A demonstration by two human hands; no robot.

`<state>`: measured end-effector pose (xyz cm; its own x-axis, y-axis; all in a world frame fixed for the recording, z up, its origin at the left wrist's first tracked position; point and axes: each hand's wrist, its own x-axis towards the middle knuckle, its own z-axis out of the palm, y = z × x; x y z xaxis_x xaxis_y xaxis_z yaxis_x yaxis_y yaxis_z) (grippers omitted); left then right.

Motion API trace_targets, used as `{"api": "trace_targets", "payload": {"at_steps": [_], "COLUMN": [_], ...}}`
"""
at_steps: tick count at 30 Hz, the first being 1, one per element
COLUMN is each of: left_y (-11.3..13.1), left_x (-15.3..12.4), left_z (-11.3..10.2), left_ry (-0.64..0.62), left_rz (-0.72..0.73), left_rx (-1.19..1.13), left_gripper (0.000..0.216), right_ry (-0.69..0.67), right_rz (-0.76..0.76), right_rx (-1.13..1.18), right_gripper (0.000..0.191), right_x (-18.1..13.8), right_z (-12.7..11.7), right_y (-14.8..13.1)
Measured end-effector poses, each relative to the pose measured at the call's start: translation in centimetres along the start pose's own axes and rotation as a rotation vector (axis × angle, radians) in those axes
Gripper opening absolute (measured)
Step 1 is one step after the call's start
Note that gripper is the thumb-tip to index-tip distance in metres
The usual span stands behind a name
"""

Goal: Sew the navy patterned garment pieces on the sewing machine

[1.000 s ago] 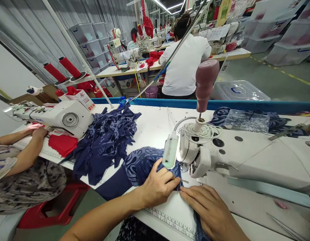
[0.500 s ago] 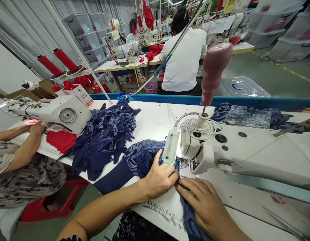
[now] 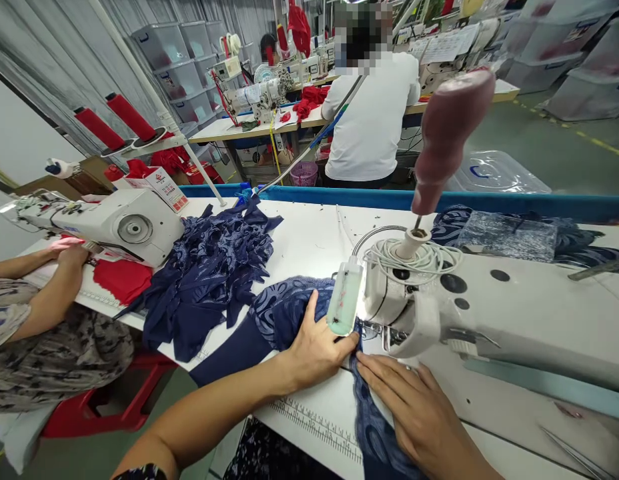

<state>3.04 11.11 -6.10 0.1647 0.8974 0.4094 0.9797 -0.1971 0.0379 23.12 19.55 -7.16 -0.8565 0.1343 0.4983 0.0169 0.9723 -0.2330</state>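
Navy lace fabric [image 3: 284,313] lies across the table and runs to the needle area of a white sewing machine [image 3: 494,300]. My left hand [image 3: 317,350] rests on it left of the presser foot [image 3: 374,327], thumb spread apart and index finger stretched to the fabric's edge. My right hand [image 3: 419,407] lies flat just in front of the foot, fingers extended, over the lace strip [image 3: 372,427] that trails toward me. Its thumb is hidden. A translucent greenish guard [image 3: 345,300] on the machine stands above my left hand and hides the fabric behind it.
A pile of navy pieces [image 3: 214,267] lies to the left. Beyond it, a co-worker's hands [image 3: 72,253] are at another machine [image 3: 124,223] with red fabric. A pink-handled tool [image 3: 452,133] stands upright on my machine. Tweezers [image 3: 579,450] lie at lower right.
The machine and its tool appear slightly further right as the view shifts. My left index finger is straighter, and the lace strip in front of the foot has shifted slightly left.
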Motion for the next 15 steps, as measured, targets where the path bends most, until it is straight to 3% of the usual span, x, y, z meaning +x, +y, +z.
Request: {"api": "trace_targets", "payload": {"at_steps": [5, 10, 15], "left_y": [0.6, 1.0, 1.3], "left_x": [0.1, -1.0, -1.2], "left_z": [-0.6, -1.2, -1.0], "left_ry": [-0.041, -0.024, -0.045], "left_rz": [-0.035, -0.107, -0.006], "left_rx": [0.052, -0.058, 0.051], "left_gripper": [0.022, 0.027, 0.021], "right_ry": [-0.009, -0.028, 0.004], "right_rz": [0.028, 0.053, 0.069], "right_rx": [-0.034, -0.009, 0.057], "right_gripper": [0.066, 0.066, 0.061], "right_x": [0.0, 0.0, 0.0], "right_z": [0.0, 0.1, 0.0], "right_y": [0.0, -0.4, -0.8]}}
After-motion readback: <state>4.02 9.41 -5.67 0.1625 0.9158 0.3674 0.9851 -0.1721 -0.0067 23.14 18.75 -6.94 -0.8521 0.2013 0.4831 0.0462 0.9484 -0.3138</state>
